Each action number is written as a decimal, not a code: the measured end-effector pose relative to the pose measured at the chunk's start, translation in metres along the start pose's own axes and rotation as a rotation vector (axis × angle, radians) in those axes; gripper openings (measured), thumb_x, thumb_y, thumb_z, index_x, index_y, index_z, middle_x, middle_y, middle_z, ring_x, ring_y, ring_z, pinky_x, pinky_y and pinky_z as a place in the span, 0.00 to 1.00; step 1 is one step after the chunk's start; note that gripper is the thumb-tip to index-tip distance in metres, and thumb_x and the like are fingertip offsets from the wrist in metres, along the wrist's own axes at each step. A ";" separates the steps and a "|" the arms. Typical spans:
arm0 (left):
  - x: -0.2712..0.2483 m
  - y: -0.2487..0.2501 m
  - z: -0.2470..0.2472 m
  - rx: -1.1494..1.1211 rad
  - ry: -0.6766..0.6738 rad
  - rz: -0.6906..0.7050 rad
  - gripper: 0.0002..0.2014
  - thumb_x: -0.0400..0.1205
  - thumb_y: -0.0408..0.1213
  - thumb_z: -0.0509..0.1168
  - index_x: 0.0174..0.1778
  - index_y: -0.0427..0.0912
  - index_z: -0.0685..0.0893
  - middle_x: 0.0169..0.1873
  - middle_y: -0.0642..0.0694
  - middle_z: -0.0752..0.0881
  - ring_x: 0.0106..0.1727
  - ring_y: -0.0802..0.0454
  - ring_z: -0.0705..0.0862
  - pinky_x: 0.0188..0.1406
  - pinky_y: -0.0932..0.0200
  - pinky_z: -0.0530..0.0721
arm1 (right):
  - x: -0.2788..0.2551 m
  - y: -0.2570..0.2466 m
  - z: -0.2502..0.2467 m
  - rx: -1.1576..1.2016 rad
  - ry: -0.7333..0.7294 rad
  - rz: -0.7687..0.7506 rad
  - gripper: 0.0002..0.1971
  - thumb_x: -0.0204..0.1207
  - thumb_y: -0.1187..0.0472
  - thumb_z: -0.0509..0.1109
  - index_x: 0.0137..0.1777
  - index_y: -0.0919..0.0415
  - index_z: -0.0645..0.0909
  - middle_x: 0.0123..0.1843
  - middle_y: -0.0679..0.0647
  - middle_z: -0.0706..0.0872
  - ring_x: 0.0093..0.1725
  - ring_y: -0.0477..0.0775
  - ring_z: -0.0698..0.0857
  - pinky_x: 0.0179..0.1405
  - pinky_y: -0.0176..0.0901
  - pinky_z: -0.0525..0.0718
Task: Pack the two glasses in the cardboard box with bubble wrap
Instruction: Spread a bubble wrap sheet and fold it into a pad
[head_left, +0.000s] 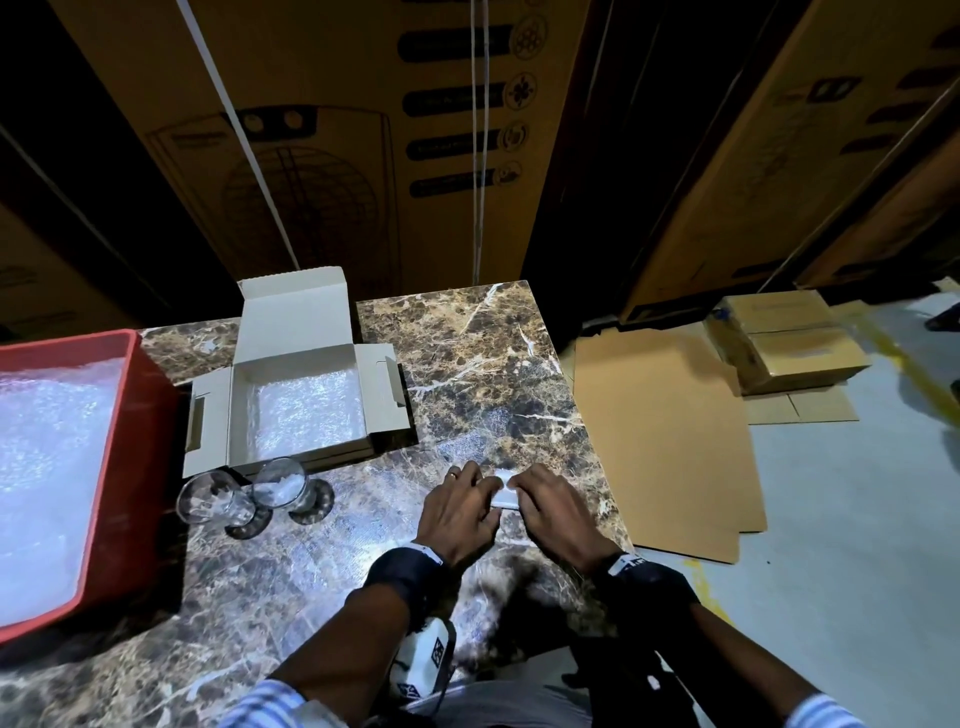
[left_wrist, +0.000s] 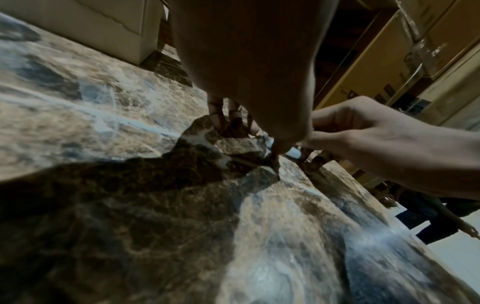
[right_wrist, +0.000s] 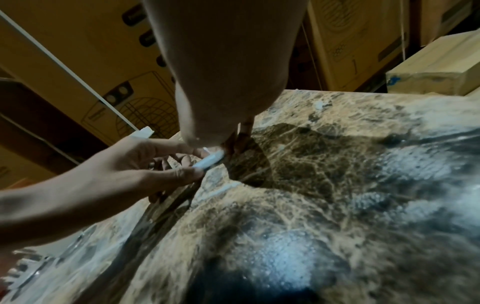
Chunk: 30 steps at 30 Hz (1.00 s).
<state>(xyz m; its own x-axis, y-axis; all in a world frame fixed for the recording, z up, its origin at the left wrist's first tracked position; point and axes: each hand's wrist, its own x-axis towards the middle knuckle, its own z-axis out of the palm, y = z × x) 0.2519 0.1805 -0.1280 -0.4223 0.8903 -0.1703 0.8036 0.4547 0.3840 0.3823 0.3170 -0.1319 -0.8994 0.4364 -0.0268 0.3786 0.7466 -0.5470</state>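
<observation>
1. Head view: both hands, left hand (head_left: 457, 512) and right hand (head_left: 553, 512), pinched a small white piece (head_left: 505, 492) at lower centre, likely to peel it.
2. Glasses (head_left: 244, 496) stood unwrapped at centre left, beside the box (head_left: 298, 400), already lined with bubble wrap (head_left: 309, 410).

The small white piece (head_left: 505, 492) pinched between the two hands is mostly hidden by fingers, so what it is cannot be told, the red crate (head_left: 111, 467) is cut off at the picture's left edge, and the bench (left_wrist: 130, 226) is blurred in both wrist views.
</observation>
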 end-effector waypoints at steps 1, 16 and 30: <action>0.001 -0.001 0.001 -0.009 0.016 0.008 0.17 0.86 0.53 0.61 0.68 0.53 0.80 0.60 0.48 0.76 0.59 0.43 0.76 0.49 0.48 0.79 | -0.002 0.000 -0.002 0.020 -0.024 0.012 0.14 0.86 0.59 0.62 0.66 0.56 0.85 0.56 0.49 0.82 0.51 0.48 0.81 0.49 0.40 0.76; -0.014 0.015 0.000 -0.840 0.212 -0.233 0.08 0.82 0.42 0.70 0.40 0.45 0.91 0.34 0.52 0.90 0.39 0.54 0.86 0.40 0.59 0.82 | -0.010 -0.021 0.000 0.364 -0.018 0.211 0.12 0.86 0.52 0.70 0.46 0.55 0.90 0.50 0.51 0.84 0.53 0.44 0.80 0.48 0.35 0.76; -0.052 -0.005 -0.061 -1.302 0.389 -0.509 0.11 0.80 0.15 0.68 0.55 0.31 0.87 0.41 0.40 0.86 0.31 0.63 0.86 0.28 0.65 0.84 | 0.010 -0.090 0.007 0.931 -0.036 0.306 0.15 0.76 0.64 0.79 0.59 0.51 0.83 0.56 0.56 0.88 0.51 0.55 0.90 0.42 0.45 0.89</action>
<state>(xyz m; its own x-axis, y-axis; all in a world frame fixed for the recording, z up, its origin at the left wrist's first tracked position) 0.2443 0.1303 -0.0660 -0.7956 0.4832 -0.3655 -0.3185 0.1796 0.9307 0.3380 0.2506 -0.0892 -0.8028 0.5184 -0.2946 0.2865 -0.0980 -0.9531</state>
